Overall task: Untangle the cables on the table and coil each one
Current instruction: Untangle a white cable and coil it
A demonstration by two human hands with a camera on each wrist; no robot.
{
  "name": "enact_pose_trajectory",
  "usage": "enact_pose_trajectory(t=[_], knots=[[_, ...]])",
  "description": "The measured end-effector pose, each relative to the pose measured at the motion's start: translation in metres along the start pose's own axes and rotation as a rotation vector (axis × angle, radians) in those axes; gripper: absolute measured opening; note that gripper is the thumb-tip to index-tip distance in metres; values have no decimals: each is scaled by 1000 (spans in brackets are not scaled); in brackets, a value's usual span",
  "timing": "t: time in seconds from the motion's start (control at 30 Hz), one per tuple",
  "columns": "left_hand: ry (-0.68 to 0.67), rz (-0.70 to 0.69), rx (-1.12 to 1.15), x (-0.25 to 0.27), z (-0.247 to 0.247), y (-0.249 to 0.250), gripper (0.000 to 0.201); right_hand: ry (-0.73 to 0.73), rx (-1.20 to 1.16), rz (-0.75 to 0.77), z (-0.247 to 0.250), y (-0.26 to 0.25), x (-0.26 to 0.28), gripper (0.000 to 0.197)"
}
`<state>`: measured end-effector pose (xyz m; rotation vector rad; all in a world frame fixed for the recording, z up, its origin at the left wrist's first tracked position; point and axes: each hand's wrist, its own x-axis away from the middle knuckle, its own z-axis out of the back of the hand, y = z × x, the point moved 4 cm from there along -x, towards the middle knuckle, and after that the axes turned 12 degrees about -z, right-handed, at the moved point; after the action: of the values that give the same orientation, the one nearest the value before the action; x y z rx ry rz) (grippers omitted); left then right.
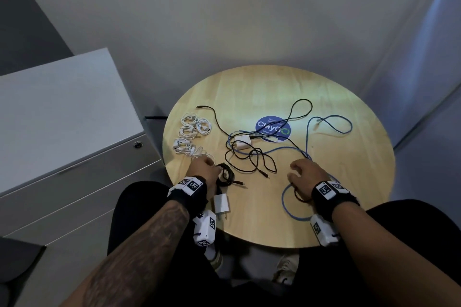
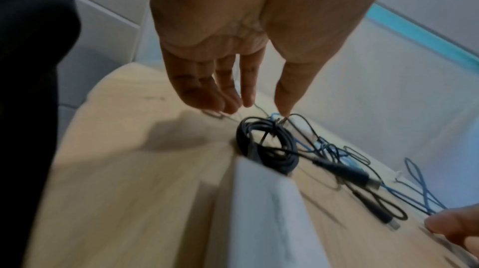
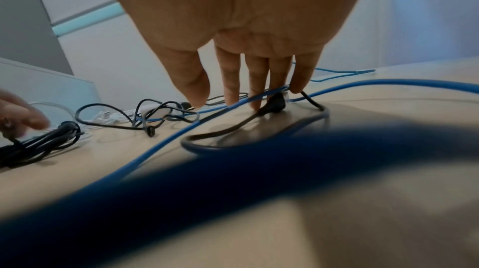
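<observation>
On the round wooden table (image 1: pixel 274 87) a long blue cable (image 1: pixel 282 198) (image 3: pixel 168 141) and loose black cables (image 1: pixel 252 159) lie tangled round a small white adapter (image 1: pixel 242 142). My right hand (image 1: pixel 299 172) (image 3: pixel 249 96) is at the tangle's near right. Its straight fingers point down onto the blue cable and a black plug (image 3: pixel 274 102), curled round nothing. My left hand (image 1: pixel 204 167) (image 2: pixel 249 104) hovers open over a coiled black cable (image 1: pixel 225 174) (image 2: pixel 243 137) (image 3: pixel 46 145), fingertips just at its far side.
Several coiled white cables (image 1: pixel 192 132) lie at the table's left edge. A white plug charger (image 1: pixel 220 203) (image 2: pixel 264 211) sits near the front edge by my left wrist. A blue round sticker (image 1: pixel 273 128) marks the centre. A grey cabinet (image 1: pixel 62 119) stands left of the table.
</observation>
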<state>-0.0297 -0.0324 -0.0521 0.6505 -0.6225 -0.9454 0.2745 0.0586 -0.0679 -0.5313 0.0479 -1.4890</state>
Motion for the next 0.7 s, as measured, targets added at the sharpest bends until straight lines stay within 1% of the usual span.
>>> enact_pose_trajectory(t=[0.07, 0.13, 0.17, 0.2, 0.27, 0.3, 0.33, 0.37, 0.43, 0.53, 0.6, 0.63, 0.7], knots=[[84, -74, -62, -5, 18, 10, 12, 34, -21, 5, 2, 1, 1, 37], [184, -115, -155, -14, 39, 16, 16, 95, -57, 33, 5, -2, 4, 34], [199, -121, -216, -20, 48, 17, 19, 127, -65, 52, 6, -4, 5, 32], [172, -119, -278, -27, 53, 17, 23, 152, -70, 69, 7, -6, 6, 30], [32, -98, -406, -42, 55, 10, 35, 182, -97, 94, 8, -11, 7, 28], [-39, -97, -458, -48, 53, 6, 35, 190, -120, 110, 9, -14, 8, 27], [-82, -101, -475, -51, 52, 2, 30, 193, -146, 122, 10, -16, 9, 26], [-85, -104, -453, -54, 51, 0, 24, 195, -174, 135, 12, -19, 10, 25], [-20, -109, -349, -55, 55, -3, 17, 205, -232, 169, 16, -26, 12, 23], [139, -157, -86, -54, 67, 5, 20, 226, -342, 225, 27, -42, 18, 22], [203, -192, 134, -44, 73, 19, 24, 205, -431, 232, 34, -56, 25, 22], [197, -207, 240, -38, 73, 27, 23, 190, -480, 237, 38, -65, 29, 23], [132, -222, 414, -24, 67, 44, 16, 127, -581, 252, 43, -84, 37, 29]])
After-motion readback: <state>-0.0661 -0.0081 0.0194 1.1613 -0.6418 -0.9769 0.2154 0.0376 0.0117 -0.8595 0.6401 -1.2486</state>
